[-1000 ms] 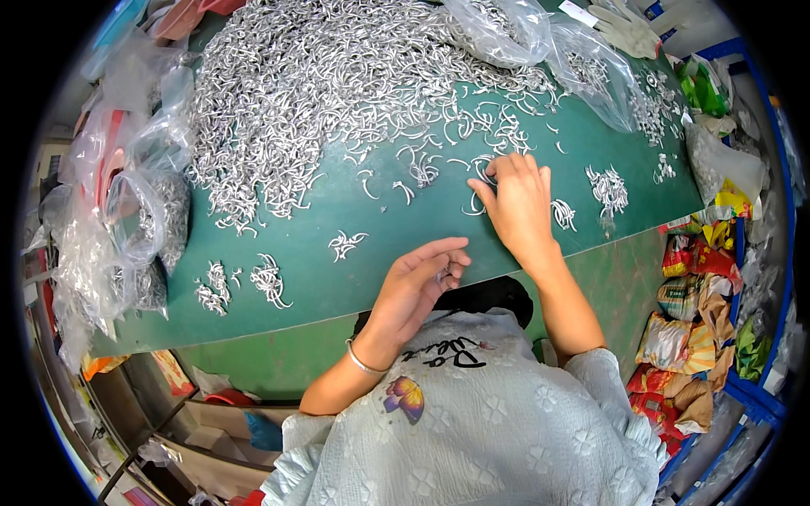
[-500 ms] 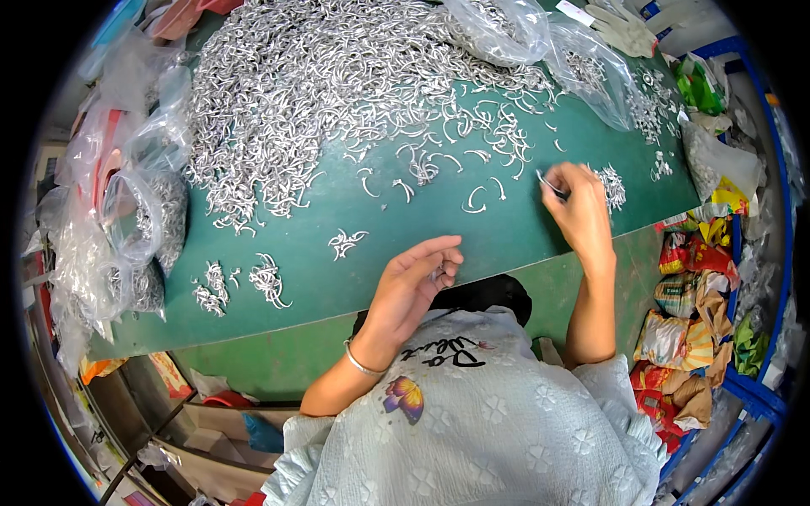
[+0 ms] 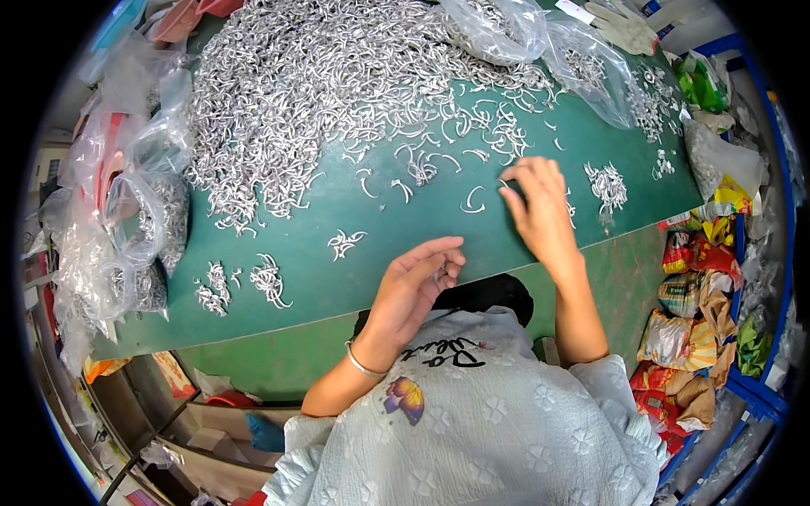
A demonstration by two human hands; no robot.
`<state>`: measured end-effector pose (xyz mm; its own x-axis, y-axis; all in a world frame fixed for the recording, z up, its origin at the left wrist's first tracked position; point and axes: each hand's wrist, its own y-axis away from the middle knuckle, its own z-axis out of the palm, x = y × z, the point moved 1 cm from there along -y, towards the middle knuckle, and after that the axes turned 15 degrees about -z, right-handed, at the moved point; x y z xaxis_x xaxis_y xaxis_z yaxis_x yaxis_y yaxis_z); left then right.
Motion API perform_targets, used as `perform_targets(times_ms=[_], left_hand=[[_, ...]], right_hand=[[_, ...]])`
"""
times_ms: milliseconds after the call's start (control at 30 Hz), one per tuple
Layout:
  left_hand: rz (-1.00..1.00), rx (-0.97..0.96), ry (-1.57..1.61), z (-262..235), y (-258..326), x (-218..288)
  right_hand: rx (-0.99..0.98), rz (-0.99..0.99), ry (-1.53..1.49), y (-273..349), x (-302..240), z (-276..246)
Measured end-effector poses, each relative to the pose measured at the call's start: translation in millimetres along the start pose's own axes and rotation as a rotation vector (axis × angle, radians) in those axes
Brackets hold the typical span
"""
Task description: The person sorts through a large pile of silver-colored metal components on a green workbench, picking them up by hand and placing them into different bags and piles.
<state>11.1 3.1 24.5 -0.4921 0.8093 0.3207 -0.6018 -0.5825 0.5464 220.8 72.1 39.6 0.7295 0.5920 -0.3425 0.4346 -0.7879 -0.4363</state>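
The work surface is a green table (image 3: pixel 354 278) that fills the upper half of the frame. A large heap of curved metal hooks (image 3: pixel 321 76) covers its upper left and centre, thinning toward the lower right into scattered single pieces.

The right hand (image 3: pixel 540 211) lies palm down on the table at centre right. Its fingers are spread and bent, with the tips pressing on loose hooks at the thin edge of the heap. Whether any piece is pinched under them cannot be told.

The left hand (image 3: pixel 413 282) sits at the near table edge, centre frame. It is cupped, fingers curled partway inward. A few small metal pieces appear to lie in the palm, but this is not clear.

Sorted work so far, as a judgement: several small bundles (image 3: pixel 245 282) lie apart on the lower left of the table, one more (image 3: pixel 344 243) is near the centre, and another cluster (image 3: pixel 606 184) is to the right of the right hand. The heap is far larger than these groups, so most of the sorting looks undone.

Clear plastic bags (image 3: pixel 126 228) holding more hooks line the left edge; further bags (image 3: pixel 540 34) sit at the upper right.
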Motion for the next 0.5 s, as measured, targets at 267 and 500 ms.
perform_targets(times_ms=[267, 500], left_hand=[[-0.013, 0.011, -0.019, 3, -5, -2], [-0.071, 0.054, 0.005, 8, 1, -3]], right_hand=[[-0.042, 0.035, 0.083, 5, -2, 8], [-0.096, 0.031, -0.212, 6, -15, -1]])
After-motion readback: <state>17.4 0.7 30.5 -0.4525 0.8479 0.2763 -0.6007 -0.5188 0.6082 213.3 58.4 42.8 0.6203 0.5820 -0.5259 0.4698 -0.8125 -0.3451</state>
